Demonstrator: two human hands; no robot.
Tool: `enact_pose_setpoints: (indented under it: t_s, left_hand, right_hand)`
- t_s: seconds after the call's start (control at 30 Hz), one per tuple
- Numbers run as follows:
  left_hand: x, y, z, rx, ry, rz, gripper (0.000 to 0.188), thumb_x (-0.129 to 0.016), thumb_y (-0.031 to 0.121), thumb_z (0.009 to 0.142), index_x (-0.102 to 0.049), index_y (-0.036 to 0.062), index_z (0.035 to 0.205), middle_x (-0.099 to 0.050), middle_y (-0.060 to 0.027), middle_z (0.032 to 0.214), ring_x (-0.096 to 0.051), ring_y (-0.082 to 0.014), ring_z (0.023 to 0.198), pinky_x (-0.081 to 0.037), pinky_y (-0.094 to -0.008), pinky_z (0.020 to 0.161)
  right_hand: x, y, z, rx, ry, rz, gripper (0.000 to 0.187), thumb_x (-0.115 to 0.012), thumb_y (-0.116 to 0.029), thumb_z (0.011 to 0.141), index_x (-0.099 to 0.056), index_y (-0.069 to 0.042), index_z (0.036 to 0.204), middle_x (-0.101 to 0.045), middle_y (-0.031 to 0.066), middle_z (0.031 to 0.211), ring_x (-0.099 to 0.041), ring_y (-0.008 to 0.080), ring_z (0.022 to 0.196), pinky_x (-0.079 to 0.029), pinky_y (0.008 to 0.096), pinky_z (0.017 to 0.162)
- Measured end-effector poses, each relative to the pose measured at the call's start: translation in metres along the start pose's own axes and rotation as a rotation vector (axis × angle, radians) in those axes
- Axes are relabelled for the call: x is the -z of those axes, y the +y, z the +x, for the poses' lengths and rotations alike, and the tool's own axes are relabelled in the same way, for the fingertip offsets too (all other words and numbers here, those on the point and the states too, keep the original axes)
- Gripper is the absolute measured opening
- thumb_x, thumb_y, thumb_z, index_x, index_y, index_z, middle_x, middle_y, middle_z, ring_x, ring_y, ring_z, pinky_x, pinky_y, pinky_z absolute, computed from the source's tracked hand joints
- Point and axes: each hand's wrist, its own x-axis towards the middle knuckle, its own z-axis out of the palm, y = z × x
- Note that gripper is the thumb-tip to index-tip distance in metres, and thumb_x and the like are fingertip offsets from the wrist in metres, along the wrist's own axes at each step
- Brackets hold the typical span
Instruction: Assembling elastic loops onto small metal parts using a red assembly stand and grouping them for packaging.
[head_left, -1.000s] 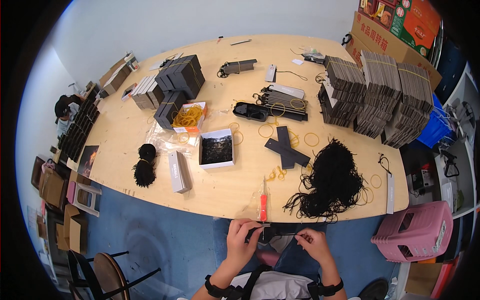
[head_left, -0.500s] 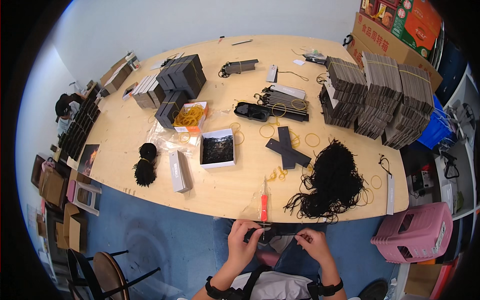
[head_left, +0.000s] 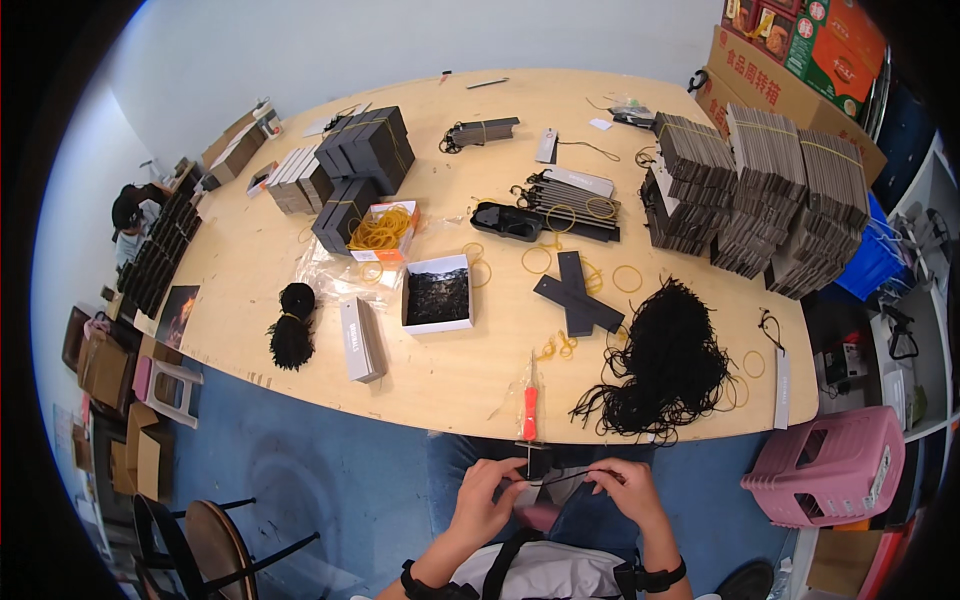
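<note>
Just off the table's near edge, a thin black cord (head_left: pixel 565 472) runs between my two hands. My left hand (head_left: pixel 485 498) is closed, thumb and forefinger pinching its left end beside a thin metal shaft. My right hand (head_left: pixel 627 490) pinches the other end between its fingertips. Above them a red-handled tool (head_left: pixel 530 412) lies at the table edge on clear plastic, and the shaft appears to extend from it toward my left fingers. A small dark piece (head_left: pixel 540 461) shows behind the cord; its kind is unclear. To the right lies a big heap of black cords (head_left: pixel 668 360).
On the table (head_left: pixel 450 385) are a white box of small black pieces (head_left: pixel 437 325), a tied black cord bundle (head_left: pixel 292 335), crossed dark tags (head_left: pixel 578 293), rubber bands (head_left: pixel 380 232) and tall stacks of tags (head_left: pixel 765 180). A pink stool (head_left: pixel 825 468) stands right. Another person (head_left: pixel 138 215) sits far left.
My left hand has shifted slightly down, and the cord now slants where it was nearly level. My right hand has stayed nearly in place, still pinching. The things on the table stay put.
</note>
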Motion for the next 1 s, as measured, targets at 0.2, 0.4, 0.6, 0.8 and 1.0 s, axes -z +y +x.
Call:
enact_pose_setpoints:
  t_s: [0.2,0.4,0.6,0.8,1.0]
  left_hand:
    - [-0.001,0.0,-0.002,-0.133,0.066,0.056,0.01,-0.068,0.003,0.077,-0.065,0.0058,0.087,-0.065,-0.0077,0.085,-0.06,-0.0268,0.081,-0.044,-0.0348,0.076]
    - [-0.001,0.001,-0.006,-0.14,0.066,0.078,0.01,-0.065,0.001,0.078,-0.06,0.0039,0.086,-0.061,-0.0097,0.086,-0.057,-0.0283,0.086,-0.043,-0.0355,0.076]
    - [0.006,0.002,-0.011,0.021,-0.066,-0.057,0.009,-0.062,0.004,0.084,-0.055,0.0024,0.089,-0.056,-0.0093,0.088,-0.055,-0.0226,0.085,-0.042,-0.0323,0.076]
    - [0.006,0.008,-0.014,0.447,-0.191,-0.867,0.004,-0.058,0.006,0.091,-0.056,0.0043,0.088,-0.055,0.0005,0.092,-0.051,-0.0093,0.086,-0.039,-0.0235,0.078]
    - [0.003,0.011,-0.019,0.418,-0.237,-1.019,0.001,-0.059,0.001,0.092,-0.058,0.0017,0.093,-0.059,-0.006,0.107,-0.054,-0.0129,0.104,-0.039,-0.0285,0.094]
  right_hand:
    - [0.002,-0.026,-0.005,0.071,-0.056,-0.001,0.017,-0.055,-0.002,0.091,-0.067,0.003,0.102,-0.072,0.0103,0.089,-0.069,0.0159,0.074,-0.053,0.0251,0.064]
    - [-0.01,-0.051,-0.01,0.171,-0.02,0.139,0.01,-0.06,0.003,0.087,-0.065,0.002,0.096,-0.07,0.0085,0.093,-0.069,0.0164,0.077,-0.053,0.025,0.066]
    - [-0.022,-0.064,-0.007,0.355,-0.098,-0.005,0.012,-0.069,0.003,0.08,-0.064,-0.001,0.091,-0.065,0.0077,0.087,-0.063,0.0139,0.074,-0.051,0.0246,0.062]
    - [-0.033,-0.066,-0.005,0.317,-0.144,0.069,0.011,-0.07,0.001,0.079,-0.064,-0.002,0.088,-0.061,0.0043,0.087,-0.058,0.0128,0.073,-0.047,0.024,0.06]
    - [-0.034,-0.067,-0.004,0.312,-0.128,0.137,0.012,-0.07,0.002,0.078,-0.065,-0.003,0.088,-0.06,0.0061,0.093,-0.058,0.0153,0.079,-0.046,0.0244,0.061]
